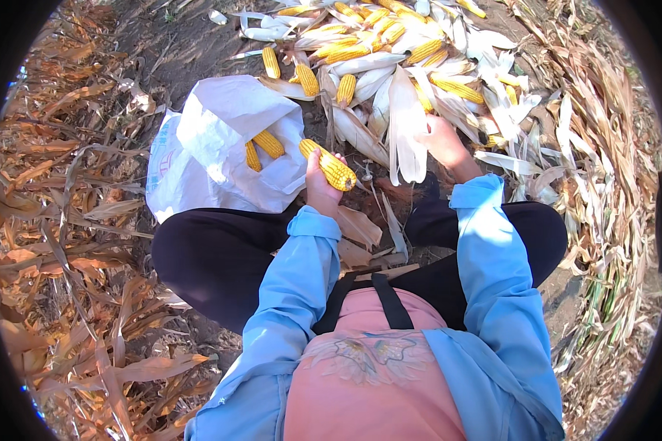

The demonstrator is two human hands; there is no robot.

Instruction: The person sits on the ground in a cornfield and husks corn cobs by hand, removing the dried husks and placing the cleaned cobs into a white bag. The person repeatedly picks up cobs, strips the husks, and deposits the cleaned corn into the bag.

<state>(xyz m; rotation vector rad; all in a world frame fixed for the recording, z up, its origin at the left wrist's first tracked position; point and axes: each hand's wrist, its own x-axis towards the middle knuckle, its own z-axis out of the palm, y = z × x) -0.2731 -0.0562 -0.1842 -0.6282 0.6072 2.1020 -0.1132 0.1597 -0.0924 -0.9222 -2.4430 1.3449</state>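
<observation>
A bare yellow ear of corn (329, 166) lies in my left hand (324, 189), whose fingers are wrapped around it beside the mouth of a white woven sack (213, 176). Inside the sack, several husked ears (268, 144) show. Over on the right, my right hand (449, 148) reaches to the near edge of the corn pile, its fingers closed against a long pale corn husk (406, 128) that hangs down toward me. Whether an ear is attached to that husk is hidden from view.
The pile of yellow ears and pale husks (379, 62) spreads over bare soil (162, 44) ahead. Dry orange-brown corn leaves (66, 220) cover the left side, and straw-coloured stalks (610, 184) run along the right. My bent legs (221, 257) frame loose husk scraps.
</observation>
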